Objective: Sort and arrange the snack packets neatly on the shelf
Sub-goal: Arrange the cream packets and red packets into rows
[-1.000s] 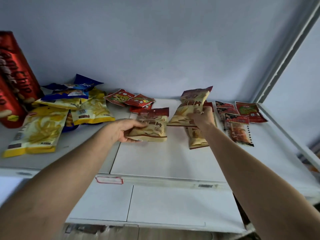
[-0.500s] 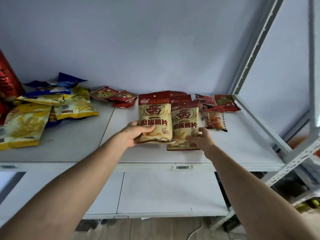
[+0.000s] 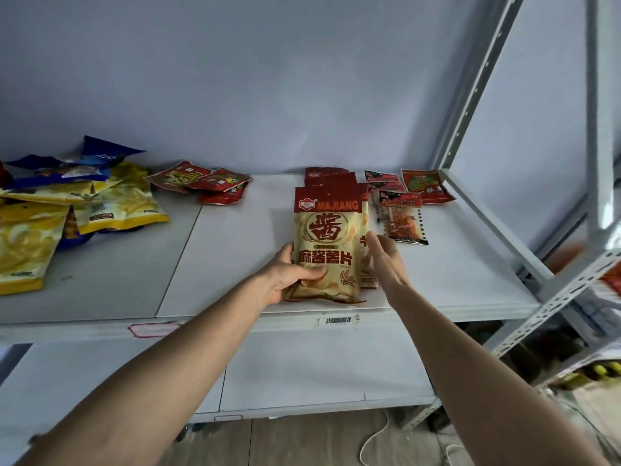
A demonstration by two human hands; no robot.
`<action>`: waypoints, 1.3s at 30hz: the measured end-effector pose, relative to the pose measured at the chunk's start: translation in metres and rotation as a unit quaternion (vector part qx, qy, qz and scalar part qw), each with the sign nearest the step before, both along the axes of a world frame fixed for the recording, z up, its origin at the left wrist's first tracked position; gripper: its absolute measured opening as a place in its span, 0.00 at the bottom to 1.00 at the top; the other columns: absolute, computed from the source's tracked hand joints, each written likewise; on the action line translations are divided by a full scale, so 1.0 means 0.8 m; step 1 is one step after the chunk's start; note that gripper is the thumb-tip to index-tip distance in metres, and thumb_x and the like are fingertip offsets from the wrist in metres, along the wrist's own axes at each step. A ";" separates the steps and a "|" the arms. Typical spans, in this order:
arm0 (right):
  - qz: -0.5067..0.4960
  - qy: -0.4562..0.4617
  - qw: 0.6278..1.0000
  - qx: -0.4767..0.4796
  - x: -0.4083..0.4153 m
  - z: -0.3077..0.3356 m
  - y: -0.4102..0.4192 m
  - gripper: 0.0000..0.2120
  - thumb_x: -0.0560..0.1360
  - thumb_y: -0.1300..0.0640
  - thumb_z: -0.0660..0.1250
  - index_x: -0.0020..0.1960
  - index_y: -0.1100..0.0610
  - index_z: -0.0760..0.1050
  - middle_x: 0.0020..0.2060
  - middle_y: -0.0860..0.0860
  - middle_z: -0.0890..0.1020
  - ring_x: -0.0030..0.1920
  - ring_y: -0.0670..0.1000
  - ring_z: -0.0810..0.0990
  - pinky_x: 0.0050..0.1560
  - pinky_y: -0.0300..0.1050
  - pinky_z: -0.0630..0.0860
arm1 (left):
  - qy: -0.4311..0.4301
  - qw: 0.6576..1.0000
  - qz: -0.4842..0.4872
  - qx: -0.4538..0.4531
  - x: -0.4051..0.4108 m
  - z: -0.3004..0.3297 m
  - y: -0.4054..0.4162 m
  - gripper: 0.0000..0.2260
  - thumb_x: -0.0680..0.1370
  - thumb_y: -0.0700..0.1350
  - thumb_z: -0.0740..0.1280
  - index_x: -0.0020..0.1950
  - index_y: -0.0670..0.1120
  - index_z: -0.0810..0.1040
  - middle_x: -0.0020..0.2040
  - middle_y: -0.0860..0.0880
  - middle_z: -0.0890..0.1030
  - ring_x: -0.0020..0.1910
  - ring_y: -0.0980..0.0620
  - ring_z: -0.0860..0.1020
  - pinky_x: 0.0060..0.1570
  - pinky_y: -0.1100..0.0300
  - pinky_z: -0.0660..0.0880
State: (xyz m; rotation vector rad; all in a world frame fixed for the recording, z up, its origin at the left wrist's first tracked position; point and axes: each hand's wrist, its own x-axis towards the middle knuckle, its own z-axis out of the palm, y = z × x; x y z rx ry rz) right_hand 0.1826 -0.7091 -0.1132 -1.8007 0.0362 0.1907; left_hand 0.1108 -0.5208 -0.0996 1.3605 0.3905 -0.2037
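The left hand (image 3: 289,275) grips the puffy, light chip bag (image 3: 327,243) by its near left corner, best held gently, while the right hand (image 3: 386,260) is open beside it.

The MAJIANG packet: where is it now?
In the head view, the MAJIANG packet sits centre-front on the shelf, held by the left hand.

Pale blue wall (image 3: 268,79) behind the unit. Grey perforated upright (image 3: 470,95) at right, with a slotted diagonal brace (image 3: 554,304) below it. Barcode label (image 3: 338,320) and red-outlined tag (image 3: 151,329) on the front edge. White cable (image 3: 373,438) lies on wooden floor (image 3: 302,442).
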 end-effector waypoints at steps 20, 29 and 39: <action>0.006 0.013 0.999 -0.044 0.047 -0.012 0.043 0.26 0.64 0.54 0.69 0.58 0.46 0.61 0.56 0.52 0.78 0.58 0.56 0.77 0.62 0.60 0.74 | 0.008 0.978 0.042 0.203 0.079 -0.018 -0.047 0.35 0.77 0.53 0.67 0.78 0.55 0.50 0.74 0.48 0.68 0.68 0.45 0.71 0.66 0.45 0.70; 0.018 0.025 0.997 -0.073 0.091 -0.009 0.063 0.31 0.62 0.49 0.68 0.62 0.48 0.63 0.57 0.53 0.78 0.59 0.57 0.76 0.63 0.60 0.73 | -0.004 0.979 0.052 0.198 0.119 -0.017 -0.027 0.32 0.77 0.51 0.68 0.76 0.53 0.55 0.69 0.48 0.73 0.65 0.45 0.74 0.64 0.45 0.73; -0.015 -0.039 0.982 -0.186 0.076 0.012 0.048 0.47 0.71 0.40 0.71 0.78 0.57 0.50 0.74 0.56 0.63 0.74 0.60 0.59 0.73 0.60 0.59 | -0.027 0.970 -0.001 0.243 0.099 -0.010 0.001 0.37 0.79 0.59 0.63 0.79 0.48 0.47 0.76 0.48 0.64 0.73 0.45 0.66 0.69 0.51 0.66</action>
